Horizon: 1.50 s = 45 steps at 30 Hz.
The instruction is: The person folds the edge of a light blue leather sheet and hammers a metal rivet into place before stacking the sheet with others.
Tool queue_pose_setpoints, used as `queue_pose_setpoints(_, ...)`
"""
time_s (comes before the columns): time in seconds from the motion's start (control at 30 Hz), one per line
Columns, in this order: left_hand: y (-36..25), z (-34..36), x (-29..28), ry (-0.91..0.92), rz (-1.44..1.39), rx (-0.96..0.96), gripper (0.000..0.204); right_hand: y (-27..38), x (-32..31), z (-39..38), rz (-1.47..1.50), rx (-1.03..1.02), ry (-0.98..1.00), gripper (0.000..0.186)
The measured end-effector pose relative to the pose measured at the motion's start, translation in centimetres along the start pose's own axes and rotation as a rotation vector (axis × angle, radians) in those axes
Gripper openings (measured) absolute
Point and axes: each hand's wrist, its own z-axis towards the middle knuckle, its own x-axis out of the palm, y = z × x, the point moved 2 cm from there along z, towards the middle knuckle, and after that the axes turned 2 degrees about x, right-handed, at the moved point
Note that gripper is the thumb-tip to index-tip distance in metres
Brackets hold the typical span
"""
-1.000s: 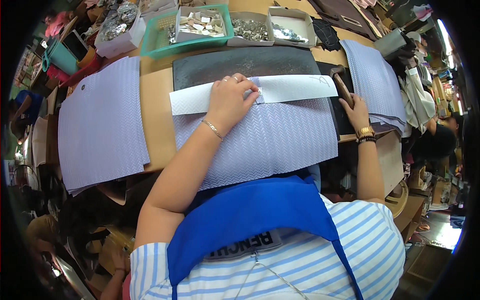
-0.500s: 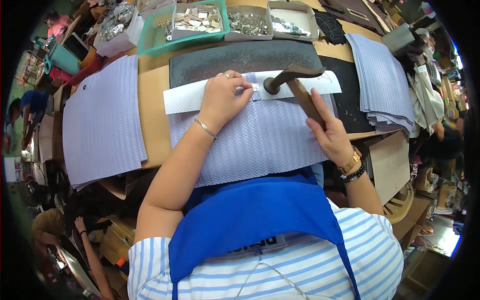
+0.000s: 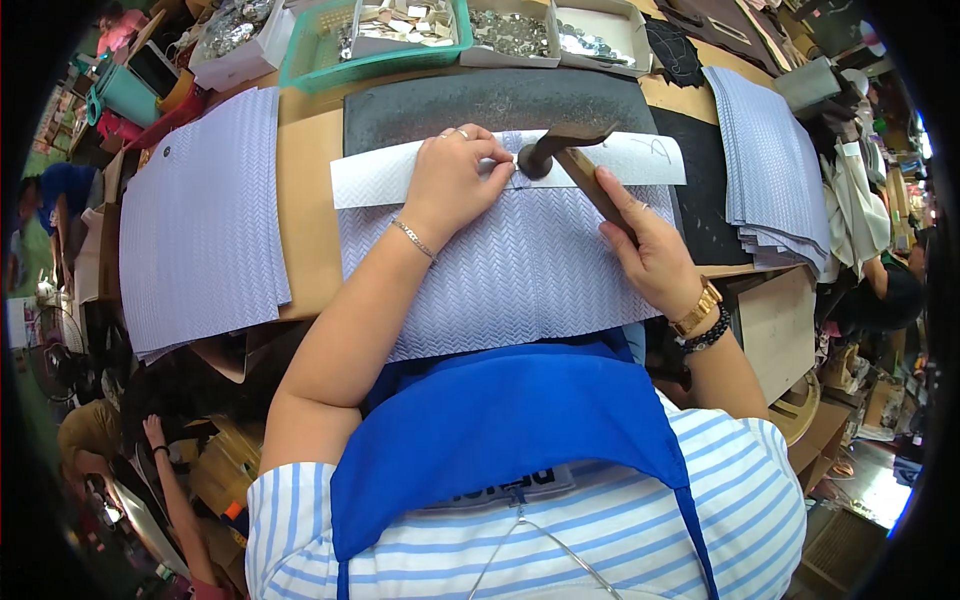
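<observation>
- A workshop, busy and crowded.
- Long wooden bench [image 3: 308,200] up close; hammer [image 3: 590,185] over it.
- Stacked lilac sheets [image 3: 205,225] on the left, another stack [image 3: 765,170] on the right.
- Open boxes [image 3: 600,67] of small metal bits.
- Other people [image 3: 890,295] round about.

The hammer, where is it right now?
In the head view, the hammer is above and just right of centre. It is held in the right hand, partly over the white strip, close beside the left hand.
</observation>
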Motion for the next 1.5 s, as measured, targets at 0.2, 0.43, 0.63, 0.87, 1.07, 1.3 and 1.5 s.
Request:
queue_pose_setpoints(0.2, 0.0, -0.1, -0.2, 0.011, 0.008, 0.041, 0.028, 0.9, -0.7, 0.8, -0.139, 0.043, 0.07, 0.066)
queue_pose_setpoints(0.43, -0.4, 0.3, -0.4, 0.074, -0.09, -0.154, 0.114, 5.4, -3.4, 4.0, -0.426, -0.07, 0.165, 0.064)
queue_pose_setpoints(0.63, 0.4, -0.2, -0.3, 0.055, -0.089, -0.152, 0.131, 8.1, -3.8, 6.2, -0.75, -0.025, 0.363, 0.061)
queue_pose_setpoints(0.87, -1.2, 0.5, -0.8, 0.079, -0.077, -0.213, 0.133, 4.0, -3.3, 4.3, -0.47, -0.103, 0.231, 0.065)
queue_pose_setpoints(1.07, -0.6, 0.6, -0.3, 0.061, -0.099, -0.169, 0.138, 1.2, -2.1, 2.7, -0.08, -0.105, 0.043, 0.066)
queue_pose_setpoints(1.3, -1.6, -0.1, -5.8, 0.146, 0.416, 0.047, 0.104, -1.2, -2.6, 0.1, 0.103, 0.098, 0.006, 0.062)
queue_pose_setpoints(1.5, 4.4, -5.0, -15.7, 0.262, -0.128, -0.561, 0.074, -10.8, -8.1, -4.8, -0.271, 0.156, -0.45, 0.051)
